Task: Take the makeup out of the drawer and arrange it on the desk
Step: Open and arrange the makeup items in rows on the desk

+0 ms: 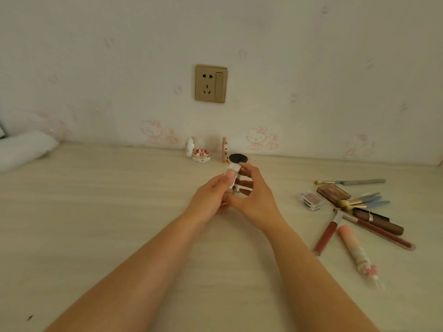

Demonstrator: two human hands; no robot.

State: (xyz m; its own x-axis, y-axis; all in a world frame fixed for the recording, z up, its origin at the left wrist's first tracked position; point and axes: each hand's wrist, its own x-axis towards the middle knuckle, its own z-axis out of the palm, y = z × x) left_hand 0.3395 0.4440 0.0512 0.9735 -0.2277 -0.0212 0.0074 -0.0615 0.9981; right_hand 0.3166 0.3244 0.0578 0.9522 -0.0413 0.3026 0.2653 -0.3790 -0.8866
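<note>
desk [96, 224]: pale wood, socket [211, 83] on wall behind
left hand [211, 197]: pinching small white case [232, 174]
right hand [254, 195]: gripping same case
right side: lip glosses [325, 238], brushes [359, 202]

I counted two open compacts [201, 156] by the wall, three lip gloss tubes [325, 236], one pink tube [354, 247], two palettes [333, 193], and one case [233, 174] in my hands.
</note>
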